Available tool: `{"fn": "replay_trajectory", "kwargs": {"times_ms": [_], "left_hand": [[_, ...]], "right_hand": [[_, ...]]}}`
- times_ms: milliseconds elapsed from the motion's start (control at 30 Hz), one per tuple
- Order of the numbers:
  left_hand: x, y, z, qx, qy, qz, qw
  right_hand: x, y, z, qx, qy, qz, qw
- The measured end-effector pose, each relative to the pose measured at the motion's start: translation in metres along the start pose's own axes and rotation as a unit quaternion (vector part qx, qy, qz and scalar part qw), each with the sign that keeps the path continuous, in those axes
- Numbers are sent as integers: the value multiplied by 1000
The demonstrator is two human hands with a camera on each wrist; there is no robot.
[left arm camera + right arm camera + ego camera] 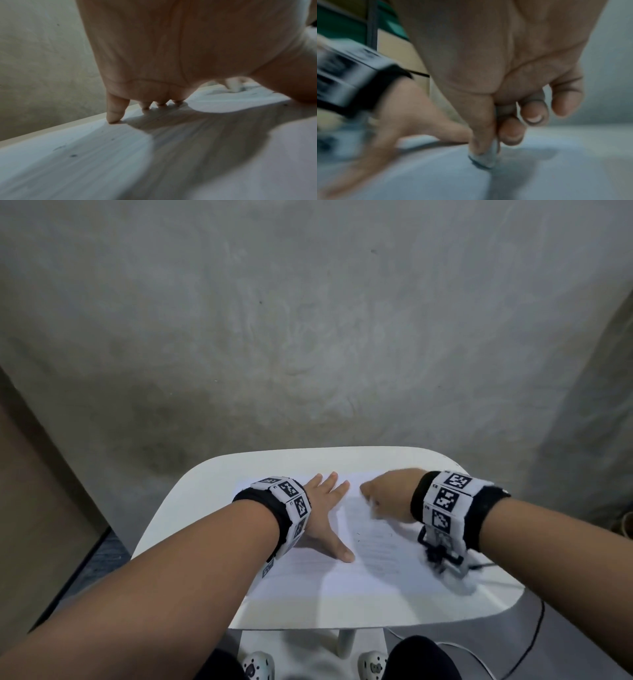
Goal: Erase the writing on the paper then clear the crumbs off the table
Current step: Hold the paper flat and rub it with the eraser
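The paper (342,573) is showing white with faint grey lines of writing, lying on a white table (191,505). The eraser (485,158) is looking whitish with a dark grey rim. Both wristbands (445,501) are showing black-and-white square code patterns over black fabric.

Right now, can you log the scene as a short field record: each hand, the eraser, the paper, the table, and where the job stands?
left hand: flat on the paper, fingers spread, holding it down
right hand: pinches the eraser, blurred in the head view
eraser: small and pale, dark-edged tip down on the paper
paper: white sheet lying flat on the table, faint lines of writing still visible right of the left thumb
table: small, white, rounded corners
crumbs: a few dark specks on the paper in the left wrist view
stage: erasing; crumbs not yet cleared
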State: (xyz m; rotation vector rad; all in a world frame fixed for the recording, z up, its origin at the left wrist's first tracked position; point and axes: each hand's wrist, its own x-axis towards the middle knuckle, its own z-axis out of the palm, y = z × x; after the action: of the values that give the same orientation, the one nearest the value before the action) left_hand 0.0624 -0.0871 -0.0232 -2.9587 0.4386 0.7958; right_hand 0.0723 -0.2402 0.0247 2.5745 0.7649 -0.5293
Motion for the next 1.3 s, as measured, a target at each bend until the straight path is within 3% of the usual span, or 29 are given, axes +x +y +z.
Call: {"fn": "replay_trajectory", "kwargs": {"times_ms": [67,133,200,267,333,467,600,700,733,867,967,1067,1133,1233,1300], "left_hand": [[1,-1,2,1,1,-4,1000],[1,-1,1,4,-2,-2,1000],[1,-3,1,4,-2,4,1000],[1,-4,1,1,1,6,1000],[2,-4,2,1,1,2,1000],[1,-4,0,2,1,7,1000],[3,-3,3,2,9,-1,1000],[3,-3,3,3,6,3,1000],[3,-4,2,3,6,6,1000],[5,-5,5,-6,12,4,1000],[6,-5,4,0,18,4,1000],[8,-7,4,-3,8,5,1000],[8,-7,5,-5,6,0,1000],[7,-5,3,0,7,2,1000],[5,-5,1,-3,5,3,1000]], "right_hand": [[1,8,1,-22,33,35,999],[-4,-9,8,-38,39,-15,998],[-4,-15,12,3,1,-51,999],[1,4,6,45,0,7,999],[2,12,5,20,37,51,998],[-1,-10,12,39,-7,-26,999],[2,9,3,20,39,47,998],[-6,-17,9,21,5,-39,999],[-4,-15,8,47,-7,-37,998],[7,1,-4,25,19,42,999],[1,-25,1,10,-16,-31,999],[6,0,-5,57,7,21,998],[6,6,-4,24,23,54,998],[-4,-19,3,7,10,-28,1000],[-2,-9,3,47,10,-17,999]]}}
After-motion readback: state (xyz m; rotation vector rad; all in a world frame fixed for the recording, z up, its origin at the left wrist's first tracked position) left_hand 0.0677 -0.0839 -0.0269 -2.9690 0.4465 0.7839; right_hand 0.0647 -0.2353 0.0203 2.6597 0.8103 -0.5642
